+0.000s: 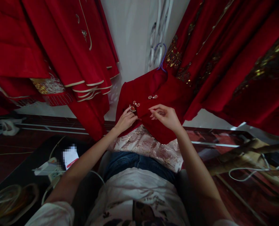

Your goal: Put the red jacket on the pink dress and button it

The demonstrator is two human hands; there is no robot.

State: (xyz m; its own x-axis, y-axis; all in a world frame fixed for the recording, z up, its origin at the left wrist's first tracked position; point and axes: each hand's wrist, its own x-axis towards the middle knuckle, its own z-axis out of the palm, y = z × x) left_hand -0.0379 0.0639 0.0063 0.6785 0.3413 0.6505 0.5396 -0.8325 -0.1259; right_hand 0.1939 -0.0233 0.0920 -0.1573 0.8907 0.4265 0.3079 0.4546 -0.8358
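Observation:
A red garment (139,88) on a purple hanger (163,58) drapes down in front of me, its lower part over a shiny pale pink cloth (139,142) on my lap. My left hand (127,120) grips the garment's front near the edge, fingers bent into the fabric. Beside its fingertips sits a jewelled ornament (133,108) with a red-orange centre. Two small beaded pieces, a left one (136,104) and a right one (153,97), lie on the red fabric. Just above the cloth, my right hand (165,116) is closed in a pinch; anything between its fingertips is too small to make out.
Red garments with pale piping (83,62) hang at the left, and gold-sequinned red ones (224,62) at the right. White metal rings (158,56) hang by the wall. A dark surface at lower left bears a lit phone (70,157) and a power strip (53,169). Wooden poles (236,157) lie right.

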